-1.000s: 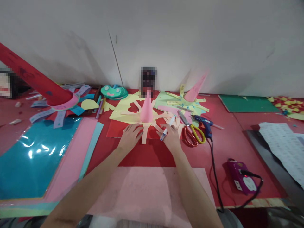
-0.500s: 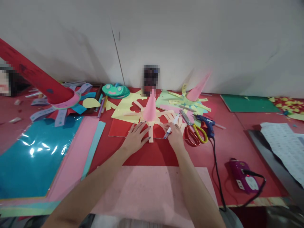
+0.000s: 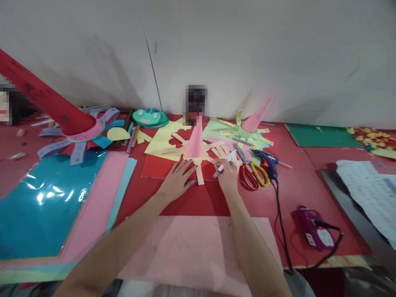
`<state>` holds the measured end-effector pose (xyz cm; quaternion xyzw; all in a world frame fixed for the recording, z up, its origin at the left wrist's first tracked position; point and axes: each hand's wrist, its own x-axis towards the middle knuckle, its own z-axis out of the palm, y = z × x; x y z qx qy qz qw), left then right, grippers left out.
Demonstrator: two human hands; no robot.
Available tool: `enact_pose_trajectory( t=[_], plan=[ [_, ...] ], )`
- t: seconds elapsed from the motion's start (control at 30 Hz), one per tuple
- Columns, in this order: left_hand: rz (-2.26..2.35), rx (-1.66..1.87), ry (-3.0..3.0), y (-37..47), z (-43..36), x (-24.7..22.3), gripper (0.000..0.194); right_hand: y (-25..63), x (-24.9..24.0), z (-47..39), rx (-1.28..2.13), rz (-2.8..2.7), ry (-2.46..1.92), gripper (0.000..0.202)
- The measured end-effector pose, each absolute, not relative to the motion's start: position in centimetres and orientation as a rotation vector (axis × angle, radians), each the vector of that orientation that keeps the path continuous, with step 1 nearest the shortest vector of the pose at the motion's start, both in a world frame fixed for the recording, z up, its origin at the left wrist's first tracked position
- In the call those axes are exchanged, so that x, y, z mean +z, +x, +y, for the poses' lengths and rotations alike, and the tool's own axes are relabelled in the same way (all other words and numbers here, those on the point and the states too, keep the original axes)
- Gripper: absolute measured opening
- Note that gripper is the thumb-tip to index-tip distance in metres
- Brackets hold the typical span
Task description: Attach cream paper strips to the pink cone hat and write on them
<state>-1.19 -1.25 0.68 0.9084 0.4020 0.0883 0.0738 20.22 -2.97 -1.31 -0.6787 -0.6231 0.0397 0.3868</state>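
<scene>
**Two hands at the foot of a pink cone**

The pink cone stands upright just beyond and between the fingers of both hands, paper strips radiating from its base. The left hand lies palm down, fingers spread and grasping nothing; its fingertips are beside the near strip, though contact cannot be told. The right hand has its fingers bent around a white pen; whether they also press a strip is hidden.

Beyond the left fingers lies a yellow sheet with a flower-shaped opening; farther off to their left are green frog-face cutouts and a large red cone. Loose strips lie just past the right fingers. Scissors crowd the right fingers' outer side, followed by a blue glue gun, together obstructing that side. A second pink cone leans beyond them. Nearer the body than all the fingers is a pink sheet, partly covered by the forearms.
</scene>
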Motion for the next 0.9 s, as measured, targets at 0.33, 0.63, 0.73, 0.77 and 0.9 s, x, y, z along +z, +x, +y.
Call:
enact_pose_trajectory(
  t=[0.33, 0.63, 0.73, 0.77, 0.9],
  plan=[
    [1.084, 0.256, 2.799, -1.3, -1.2, 0.8, 0.051, 19.9, 0.5, -3.9, 0.207, -1.244, -1.588, 0.020],
    [0.979, 0.247, 2.776, -1.2, -1.1, 0.6, 0.050, 20.2, -0.3, -3.7, 0.299, -1.336, -1.714, 0.019],
    [0.984, 0.231, 2.777, -1.2, -1.0, 0.5, 0.048, 19.9, 0.5, -4.0, 0.293, -1.254, -1.622, 0.024],
    [0.985, 0.228, 2.778, -1.2, -1.0, 0.4, 0.048, 19.7, 1.0, -4.1, 0.303, -1.207, -1.583, 0.027],
    [0.969, 0.218, 2.786, -1.2, -1.0, 0.4, 0.046, 18.8, 3.2, -4.1, 0.478, -1.075, -1.455, 0.041]
  ],
)
